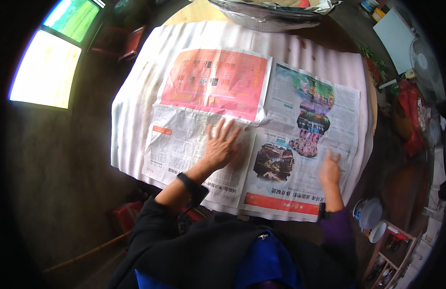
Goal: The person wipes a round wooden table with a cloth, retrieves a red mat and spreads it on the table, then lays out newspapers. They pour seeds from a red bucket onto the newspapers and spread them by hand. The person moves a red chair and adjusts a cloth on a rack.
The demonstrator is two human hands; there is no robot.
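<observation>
An unfolded newspaper sheet (208,144) with creases lies on a ridged, pale foam-like sheet (131,97) that covers most of a round wooden table. My left hand (221,146) is spread over the lower left half of the paper, near its centre fold, with nothing in it. Over the lower right part of the paper is my right hand (330,169), slightly blurred, its fingers pointing away from me and holding nothing visible. Both wrists wear dark bands. The paper bears printed text, a red-pink panel and colour pictures.
At the table's far edge (194,12) stands a paper-lined basket (266,22) with grainy contents. To the right are a fan (421,61), a red plastic bag (409,108), lidded buckets (369,213) and a wooden shelf (411,249). A red chair (134,41) is at the upper left.
</observation>
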